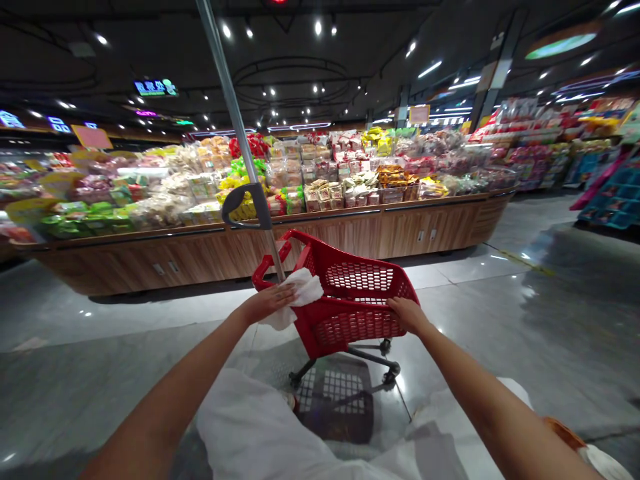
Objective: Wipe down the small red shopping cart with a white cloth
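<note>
A small red plastic shopping basket on wheels (pixel 350 293) stands on the shiny floor in front of me. My left hand (pixel 267 301) presses a white cloth (pixel 305 290) against the basket's near left rim, fingers closed over the cloth. My right hand (pixel 406 313) grips the basket's near right rim. A grey metal pull handle (pixel 245 200) rises from the basket's left side toward the ceiling. The basket looks empty inside.
A long wooden display counter (pixel 350 233) piled with packaged snacks runs across the aisle beyond the basket. More stocked shelves (pixel 530 140) stand at the right. Blue crates (pixel 613 200) sit at the far right. Grey tiled floor (pixel 525 313) surrounds the basket.
</note>
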`<state>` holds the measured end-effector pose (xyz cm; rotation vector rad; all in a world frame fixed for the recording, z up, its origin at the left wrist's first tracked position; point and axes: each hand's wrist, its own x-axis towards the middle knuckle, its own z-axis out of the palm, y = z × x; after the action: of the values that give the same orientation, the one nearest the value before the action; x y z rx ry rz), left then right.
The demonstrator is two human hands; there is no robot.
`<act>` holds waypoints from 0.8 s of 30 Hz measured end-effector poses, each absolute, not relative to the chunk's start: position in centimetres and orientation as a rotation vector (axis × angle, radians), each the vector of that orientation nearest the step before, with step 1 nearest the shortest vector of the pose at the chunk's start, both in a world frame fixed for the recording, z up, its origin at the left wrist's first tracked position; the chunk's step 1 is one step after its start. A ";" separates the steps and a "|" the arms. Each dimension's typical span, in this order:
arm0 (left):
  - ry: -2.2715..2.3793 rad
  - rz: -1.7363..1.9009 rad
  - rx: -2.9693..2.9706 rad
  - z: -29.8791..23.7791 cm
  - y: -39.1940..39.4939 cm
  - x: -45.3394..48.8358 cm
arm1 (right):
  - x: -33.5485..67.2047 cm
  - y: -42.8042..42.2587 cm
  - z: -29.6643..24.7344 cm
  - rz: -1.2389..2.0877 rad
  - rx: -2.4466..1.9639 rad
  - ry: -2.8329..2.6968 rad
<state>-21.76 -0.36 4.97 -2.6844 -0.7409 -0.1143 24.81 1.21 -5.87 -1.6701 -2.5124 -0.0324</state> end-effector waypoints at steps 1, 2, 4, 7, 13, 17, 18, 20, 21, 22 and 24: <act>-0.711 -0.124 -2.683 5.5 -0.7 -23.0 | 25.4 1.6 -6.0 -0.065 -1.707 -2.494; -0.710 -0.143 -2.671 6.0 -1.0 -24.0 | 25.8 1.9 -6.2 -0.093 -1.754 -2.462; -0.807 -0.231 -2.616 6.7 -1.1 -25.4 | 26.2 2.6 -6.5 -0.137 -1.883 -2.355; -1.111 -0.425 -2.525 7.6 -0.2 -24.9 | 24.7 3.1 -6.3 -0.139 -1.998 -2.206; -1.396 -0.666 -2.529 7.7 0.9 -15.4 | 13.1 2.2 -1.2 0.138 -1.172 -2.199; -1.162 -0.615 -2.602 7.2 0.1 -11.8 | 6.4 1.2 1.8 0.442 -0.881 -1.945; -1.065 -0.603 -2.636 7.1 -0.1 -11.7 | 5.8 1.1 1.9 0.490 -0.902 -1.869; -0.885 -0.575 -2.705 7.0 -0.4 -12.2 | 5.9 1.1 1.6 0.519 -0.966 -1.746; -0.828 -0.570 -2.727 7.0 -0.5 -12.5 | 6.3 1.1 1.3 0.511 -0.977 -1.702; -0.793 -0.574 -2.743 6.9 -0.5 -12.8 | 6.9 1.2 0.9 0.502 -0.961 -1.670; -0.769 -0.608 -2.785 6.8 -0.3 -13.3 | 8.0 1.4 0.2 0.511 -0.882 -1.620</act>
<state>-13.27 -0.35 6.79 -2.7848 -0.7690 -0.6079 8.04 1.39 0.16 -0.8815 -1.6199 0.5112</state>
